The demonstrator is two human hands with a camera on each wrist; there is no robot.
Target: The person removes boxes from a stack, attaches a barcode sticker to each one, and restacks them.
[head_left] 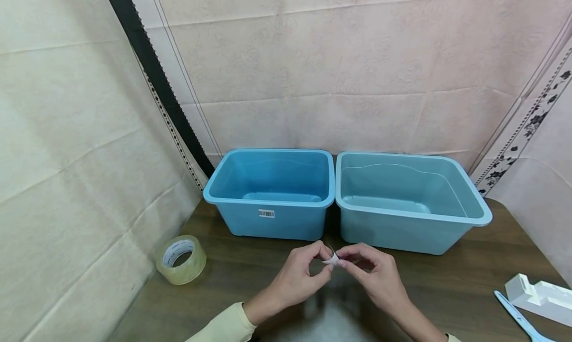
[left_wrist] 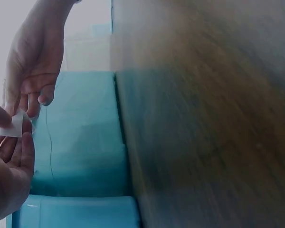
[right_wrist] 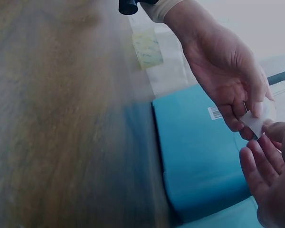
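From my remote station I watched the left hand grasp a small white slip between thumb and fingers, with the right hand pinching its other side. The slip sat between the two hands, at their fingertips, raised above the tabletop. The blue tub and teal tub stood by the far edge, the packing tape roll near the left edge.
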